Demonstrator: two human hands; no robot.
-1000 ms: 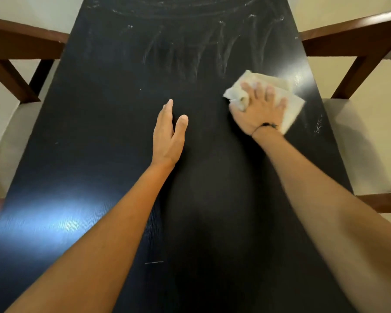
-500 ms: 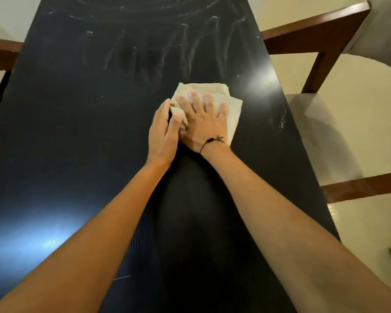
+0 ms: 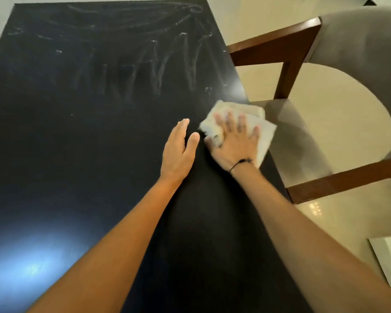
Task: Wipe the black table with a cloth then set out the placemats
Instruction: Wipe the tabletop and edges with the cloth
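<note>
The black table fills most of the view, with whitish wipe streaks across its far half. A folded pale cloth lies at the table's right edge, partly overhanging it. My right hand presses flat on the cloth with fingers spread; a thin black band circles the wrist. My left hand rests flat on the table just left of the cloth, fingers straight, holding nothing. No placemats are in view.
A wooden chair with a beige cushioned seat and back stands close against the table's right side. Pale tiled floor shows beyond it. A light glare spot sits on the table's near left.
My right hand has slid the cloth from beside my left hand out to the table's right edge. The left hand stayed flat in place. The view has shifted, showing more of the right chair.
</note>
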